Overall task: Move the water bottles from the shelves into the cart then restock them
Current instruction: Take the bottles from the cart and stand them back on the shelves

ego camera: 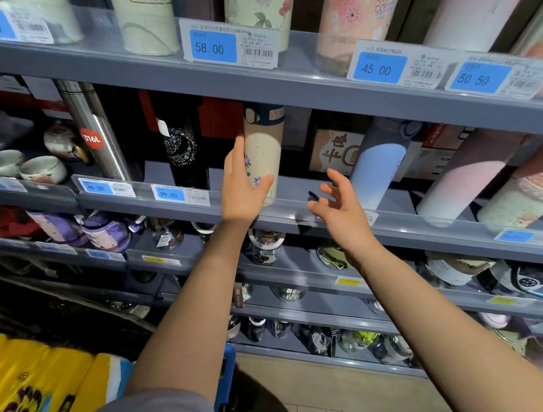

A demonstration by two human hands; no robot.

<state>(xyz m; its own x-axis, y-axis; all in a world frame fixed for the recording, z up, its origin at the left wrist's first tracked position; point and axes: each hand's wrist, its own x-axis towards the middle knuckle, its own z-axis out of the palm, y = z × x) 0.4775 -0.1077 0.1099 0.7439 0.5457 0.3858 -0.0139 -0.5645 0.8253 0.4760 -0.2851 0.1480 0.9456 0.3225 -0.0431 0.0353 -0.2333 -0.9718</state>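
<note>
My left hand [243,183] grips a cream bottle [263,144] with small flowers and a dark blue lid, standing on the middle shelf [295,209]. My right hand [338,207] hovers just right of it, fingers spread, holding nothing. A pale blue bottle [379,167] stands to the right of that hand, with a pink bottle [462,178] beyond it. Further left on the same shelf stand a black patterned bottle [184,153] and a steel flask [95,129] with a red 316L sticker.
The upper shelf [152,67] carries floral bottles behind blue price tags. Lower shelves [299,307] hold glass cups and jars. Teacups [41,169] sit at the far left. Yellow bags [38,387] and a blue cart edge [225,382] lie at the bottom left.
</note>
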